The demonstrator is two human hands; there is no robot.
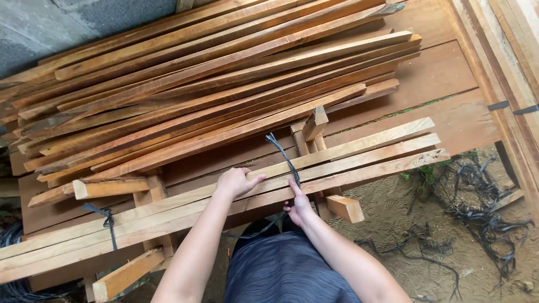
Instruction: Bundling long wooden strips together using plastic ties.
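three pale slats point(348, 160) lying side by side across short wooden blocks point(345, 207), running from lower left to upper right. black strap point(282, 154) looped over the slats near the middle, its loose end sticking up toward the big pile of boards point(213, 73). left hand point(236, 181) flat on top of the slats, fingers together, thumb out, just left of the strap. right hand point(297, 203) at the near edge of the slats, fingers pinched on the strap. second black tie point(106, 221) already around the slats well to the left. sandy ground point(404, 241) open to the right, littered with loose black strapping point(483, 219). pile close behind the slats.
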